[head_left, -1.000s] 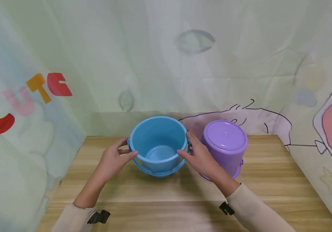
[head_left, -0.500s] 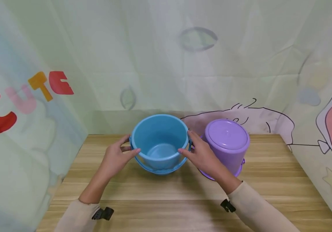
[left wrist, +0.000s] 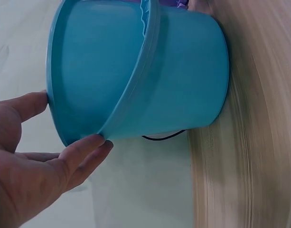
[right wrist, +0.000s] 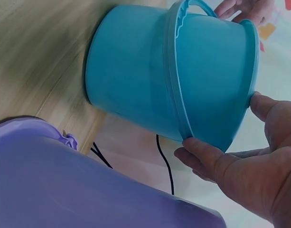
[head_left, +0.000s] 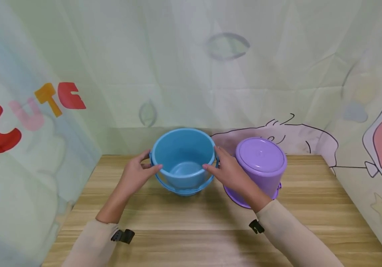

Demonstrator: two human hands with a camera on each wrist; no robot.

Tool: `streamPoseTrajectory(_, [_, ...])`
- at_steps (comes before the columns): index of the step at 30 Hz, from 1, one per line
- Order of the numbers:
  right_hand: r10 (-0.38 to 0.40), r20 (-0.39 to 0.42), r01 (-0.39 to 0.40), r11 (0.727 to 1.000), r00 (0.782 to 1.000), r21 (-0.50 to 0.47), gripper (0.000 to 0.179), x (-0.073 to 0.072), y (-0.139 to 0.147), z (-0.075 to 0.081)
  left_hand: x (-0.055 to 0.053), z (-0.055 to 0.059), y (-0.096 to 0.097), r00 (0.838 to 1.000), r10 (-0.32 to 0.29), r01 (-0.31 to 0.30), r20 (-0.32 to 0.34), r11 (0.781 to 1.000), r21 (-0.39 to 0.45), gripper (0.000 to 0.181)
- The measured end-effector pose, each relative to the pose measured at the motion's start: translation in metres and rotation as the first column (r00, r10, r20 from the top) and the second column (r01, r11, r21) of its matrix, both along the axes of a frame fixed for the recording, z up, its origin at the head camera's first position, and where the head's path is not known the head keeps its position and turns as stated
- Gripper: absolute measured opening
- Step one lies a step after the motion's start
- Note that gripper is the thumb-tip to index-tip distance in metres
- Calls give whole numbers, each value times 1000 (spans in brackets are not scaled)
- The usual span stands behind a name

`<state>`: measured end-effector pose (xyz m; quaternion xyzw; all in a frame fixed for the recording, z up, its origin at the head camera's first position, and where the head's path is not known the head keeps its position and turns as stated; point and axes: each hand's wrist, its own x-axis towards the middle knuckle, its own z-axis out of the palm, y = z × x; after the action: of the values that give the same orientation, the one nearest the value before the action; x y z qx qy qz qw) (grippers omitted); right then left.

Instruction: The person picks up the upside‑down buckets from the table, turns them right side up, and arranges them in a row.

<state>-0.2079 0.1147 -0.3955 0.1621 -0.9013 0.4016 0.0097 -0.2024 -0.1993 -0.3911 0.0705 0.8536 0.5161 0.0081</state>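
A blue plastic bucket (head_left: 183,178) stands upright near the back of the table, its mouth facing up. Its handle (left wrist: 131,78) is folded down across the near side. My left hand (head_left: 135,174) holds the bucket's left side, thumb at the front and fingers at the rim. On the opposite side my right hand (head_left: 229,168) grips it the same way. Close by on the right, a purple bucket (head_left: 261,178) rests upside down with its wide rim on the table, partly behind my right wrist. The inside of the blue bucket shows only its bare bottom.
The wooden table (head_left: 184,237) ends at a printed cloth backdrop (head_left: 177,74) close behind the buckets. Cloth also hangs along both sides. The purple bucket's handle joint (head_left: 279,186) sticks out at its lower right.
The blue bucket has shifted slightly toward the backdrop, with both hands moving along on it. The purple bucket stays in its place; the head view has turned a little.
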Motion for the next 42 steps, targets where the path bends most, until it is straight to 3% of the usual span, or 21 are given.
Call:
streamPoseTrajectory(17, [-13, 7, 13, 1000, 1000, 24, 83, -9, -2, 1, -6, -3, 3, 999, 32, -31, -8, 999, 28, 76])
streamPoseTrajectory(24, [-29, 34, 28, 999, 999, 35, 86, -6, -2, 0, -4, -3, 3, 999, 42, -42, 6, 999, 12, 75])
streamPoseTrajectory(31, [-40, 2, 40, 999, 999, 21, 83, 1, 1, 3, -1, 1, 2, 999, 42, -42, 22, 999, -2, 79])
streamPoseTrajectory(36, [-18, -8, 18, 1000, 1000, -8, 80, 11, 9, 9, 4, 6, 5, 995, 72, -78, -75, 994, -76, 77])
streamPoseTrajectory(42, [-9, -47, 8, 1000, 999, -14, 79, 27, 22, 16, 11, 16, 14, 976, 81, -96, -200, 993, -67, 73])
